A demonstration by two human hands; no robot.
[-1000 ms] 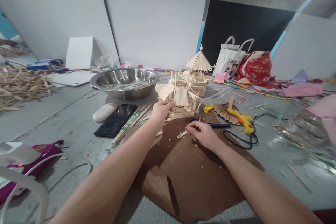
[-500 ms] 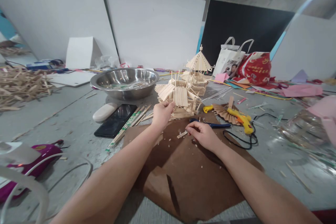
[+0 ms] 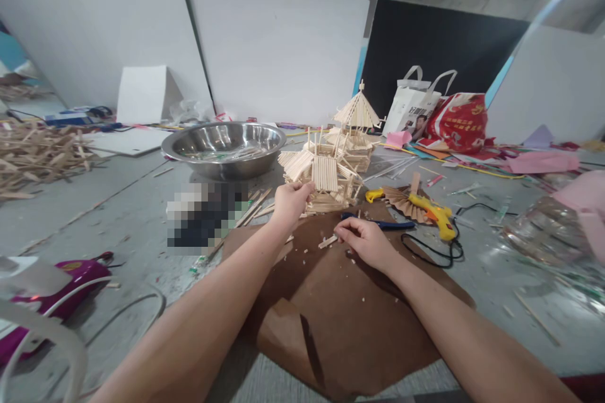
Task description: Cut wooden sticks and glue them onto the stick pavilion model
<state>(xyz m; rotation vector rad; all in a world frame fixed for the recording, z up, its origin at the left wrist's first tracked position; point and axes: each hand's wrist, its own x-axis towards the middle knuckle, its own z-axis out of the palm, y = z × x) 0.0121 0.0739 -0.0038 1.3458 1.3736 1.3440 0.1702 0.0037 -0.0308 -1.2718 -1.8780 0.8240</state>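
Observation:
A small pavilion-like model built of thin wooden sticks stands ahead of me, some of its sticks poking up from the top. My left hand is closed at its near left edge, with thumb and finger pinched just below a roof panel. My right hand hovers low over a brown sheet, its fingers pinched at one end of a short wooden stick. Exactly how the fingertips grip is too small to see. Just behind the right hand lies a blue-handled tool.
Behind the model rises a pointed-roof stick tower. A steel basin sits back left, beyond a pixelated patch. To the right are a yellow glue gun, its black cord and a clear plastic container. A purple power strip lies left.
Both hands keep almost the same place and pose. The phone and white object on the left are now covered by a pixelated patch.

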